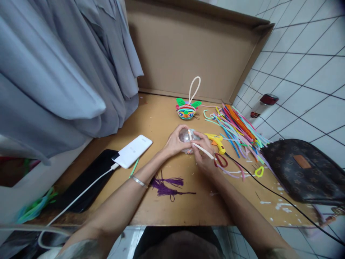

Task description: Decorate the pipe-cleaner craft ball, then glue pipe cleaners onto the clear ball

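Observation:
A clear, shiny ball with coloured bits inside or behind it sits between my two hands over the middle of the table. My left hand is curled round its left side, thumb in front. Across the ball runs a white fuzzy strip, a pipe cleaner, its loose end pointing down to the right. My right hand pinches this strip against the ball's right side. Just right of that hand lie a yellow glue gun and red-handled scissors. Fingers hide much of the ball.
Behind stands a colourful animal-head ornament with a white loop. Many pipe cleaners are heaped at right, near a brown bag and a black cord. Purple tassels lie in front; a white power bank is left.

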Demonstrator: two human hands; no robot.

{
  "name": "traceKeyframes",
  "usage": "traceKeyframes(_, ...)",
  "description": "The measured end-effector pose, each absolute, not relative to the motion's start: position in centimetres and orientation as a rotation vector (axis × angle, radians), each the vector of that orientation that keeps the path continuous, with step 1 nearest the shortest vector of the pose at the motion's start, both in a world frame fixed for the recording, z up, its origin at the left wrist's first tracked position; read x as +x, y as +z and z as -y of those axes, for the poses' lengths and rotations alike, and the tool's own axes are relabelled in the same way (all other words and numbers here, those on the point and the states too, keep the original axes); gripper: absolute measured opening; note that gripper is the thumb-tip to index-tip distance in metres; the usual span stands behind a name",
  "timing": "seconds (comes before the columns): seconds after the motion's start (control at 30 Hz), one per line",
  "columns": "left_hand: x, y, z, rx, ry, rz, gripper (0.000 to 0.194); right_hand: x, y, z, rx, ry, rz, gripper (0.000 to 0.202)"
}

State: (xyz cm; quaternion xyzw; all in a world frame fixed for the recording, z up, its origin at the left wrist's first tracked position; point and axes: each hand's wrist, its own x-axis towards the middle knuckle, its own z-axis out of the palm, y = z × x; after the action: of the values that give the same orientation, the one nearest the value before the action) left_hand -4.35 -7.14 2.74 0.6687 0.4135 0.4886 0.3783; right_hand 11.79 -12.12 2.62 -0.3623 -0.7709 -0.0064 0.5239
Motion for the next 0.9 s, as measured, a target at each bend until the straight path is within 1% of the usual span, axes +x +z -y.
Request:
traceKeyframes(0.23, -4.37, 2.92, 7.15, 1.725, 1.26, -1.042, 0.058, 11.61, 2.43, 12.02, -0.866, 0.016, 1.815, 0.016)
traceKeyframes(0.73, -4.43, 3.25, 7.25, 1.664, 1.263, -1.025, 0.056, 11.61, 2.44, 11.91, -0.87, -0.051, 1.827, 0.015)
traceKeyframes(0.8, -4.44, 3.29, 7.23, 1.647, 1.264, -1.025, 0.056, 11.64, 2.52, 11.96, -0.879, -0.037, 1.847, 0.019)
traceKeyframes(0.9, -4.36, 3.18, 7.17, 1.585, 1.281, -1.004, 0.056, 11.68, 2.67, 12.06, -0.859, -0.019, 1.841, 0.035)
